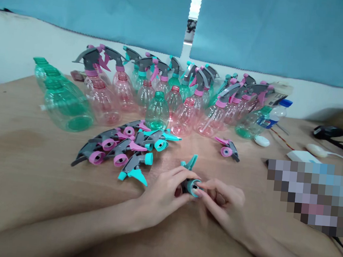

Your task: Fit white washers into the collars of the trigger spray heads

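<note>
My left hand (166,186) is closed around a grey and teal trigger spray head (188,184), its teal trigger pointing up and its collar facing me. At the collar's opening, the thumb and index finger of my right hand (225,201) pinch the rim; whether a small part sits between them is hidden. Left of my hands lies a pile of loose spray heads (122,146), grey with pink or teal collars. One more grey and pink spray head (226,149) rests apart on the right, beyond my right hand.
Behind the pile stand several pink and green clear bottles (157,111), many topped with spray heads. Green bottles (68,103) overlap at the left. On the right are a blue-capped bottle (278,112), a white mouse-like object (262,141), black-framed glasses (339,137) and a pixelated patch.
</note>
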A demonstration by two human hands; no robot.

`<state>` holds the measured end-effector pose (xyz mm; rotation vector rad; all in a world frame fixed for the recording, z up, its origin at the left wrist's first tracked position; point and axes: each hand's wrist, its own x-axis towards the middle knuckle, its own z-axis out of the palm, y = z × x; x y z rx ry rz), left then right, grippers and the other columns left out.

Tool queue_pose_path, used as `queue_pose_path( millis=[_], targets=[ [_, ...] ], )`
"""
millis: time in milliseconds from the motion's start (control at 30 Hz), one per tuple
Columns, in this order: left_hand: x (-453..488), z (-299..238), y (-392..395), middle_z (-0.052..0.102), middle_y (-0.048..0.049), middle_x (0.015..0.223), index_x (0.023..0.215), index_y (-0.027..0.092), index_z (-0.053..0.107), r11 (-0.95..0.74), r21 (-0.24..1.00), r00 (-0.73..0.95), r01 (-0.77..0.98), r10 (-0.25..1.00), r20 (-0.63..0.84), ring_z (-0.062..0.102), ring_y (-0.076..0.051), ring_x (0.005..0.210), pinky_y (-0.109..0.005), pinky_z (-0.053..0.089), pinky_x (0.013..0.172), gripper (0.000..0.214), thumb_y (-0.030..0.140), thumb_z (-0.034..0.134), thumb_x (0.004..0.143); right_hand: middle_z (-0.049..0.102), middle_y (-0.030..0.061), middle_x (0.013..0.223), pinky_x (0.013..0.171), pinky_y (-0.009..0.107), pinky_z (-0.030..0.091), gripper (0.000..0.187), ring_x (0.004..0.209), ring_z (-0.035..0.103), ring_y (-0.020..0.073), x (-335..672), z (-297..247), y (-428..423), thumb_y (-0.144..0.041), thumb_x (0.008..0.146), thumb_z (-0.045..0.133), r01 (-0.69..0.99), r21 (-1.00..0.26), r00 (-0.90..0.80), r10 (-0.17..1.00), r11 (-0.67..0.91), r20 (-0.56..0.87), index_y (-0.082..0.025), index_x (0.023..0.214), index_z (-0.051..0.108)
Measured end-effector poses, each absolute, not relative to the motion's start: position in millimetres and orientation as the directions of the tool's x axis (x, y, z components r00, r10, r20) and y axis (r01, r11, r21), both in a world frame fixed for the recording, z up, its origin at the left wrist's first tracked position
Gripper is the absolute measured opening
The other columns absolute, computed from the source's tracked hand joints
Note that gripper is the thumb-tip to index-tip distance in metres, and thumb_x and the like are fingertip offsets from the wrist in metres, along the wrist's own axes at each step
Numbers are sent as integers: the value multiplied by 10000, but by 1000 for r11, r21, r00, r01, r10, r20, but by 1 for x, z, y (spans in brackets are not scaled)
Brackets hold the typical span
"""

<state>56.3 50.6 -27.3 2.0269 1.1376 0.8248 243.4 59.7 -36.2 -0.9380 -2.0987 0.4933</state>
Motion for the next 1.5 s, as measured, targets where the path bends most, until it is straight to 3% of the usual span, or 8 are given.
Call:
queue_pose_path(
  millis=[233,333,433,600,800,933,1167,1500],
  targets=[
    [56,-27,50,618,-7,1028,1079,206,574,-417,782,426,464,879,217,576,-149,867,-262,438,768,231,206,634,856,376,-99,471,397,189,284,154,381,350,57,247,-39,61,-329,851,609,401,-709,-428,803,580,416,-176,849,629],
    [56,-28,51,618,-7,1040,1074,210,576,-412,786,421,461,881,215,577,-146,854,-259,442,761,244,147,630,844,387,-91,471,401,192,283,176,383,349,56,248,-34,60,-319,859,589,351,-742,-447,798,571,404,-173,761,597],
    [55,-28,53,622,1,1048,1077,216,575,-399,790,384,466,895,226,572,-153,898,-268,438,809,308,63,623,814,434,-74,482,425,195,289,244,395,362,49,246,-29,55,-288,866,573,328,-688,-526,730,647,436,-173,652,560],
    [54,-28,55,623,17,1040,1064,223,583,-417,794,381,443,889,255,559,-158,972,-266,420,856,340,41,644,784,448,-86,462,413,182,294,157,365,353,40,242,-25,54,-222,864,582,350,-599,-544,677,721,496,-168,718,606],
    [57,-27,52,609,7,934,1051,220,583,-334,799,301,501,932,201,541,-130,731,-243,437,666,259,134,639,813,550,-51,524,458,192,349,103,424,447,67,251,-21,65,-235,884,582,429,-426,-510,602,797,614,-167,875,659],
    [57,-26,50,608,9,919,1061,226,579,-317,797,273,514,941,199,545,-131,719,-252,447,679,287,121,640,801,563,-39,530,475,202,375,156,432,456,76,251,-20,65,-272,897,573,450,-361,-537,570,817,621,-154,926,671],
    [55,-29,51,607,-1,913,1077,231,560,-367,768,304,526,924,234,565,-155,755,-292,469,722,249,223,631,838,590,-31,542,487,216,407,232,444,507,87,248,-23,63,-328,907,555,538,-335,-530,620,773,579,-147,981,679],
    [55,-28,51,602,-10,915,1079,209,556,-405,751,338,521,906,255,571,-159,775,-275,467,708,250,205,632,841,618,-33,588,504,214,411,204,461,526,85,245,-26,58,-293,898,573,558,-373,-504,660,741,557,-159,1026,658]
  ],
)
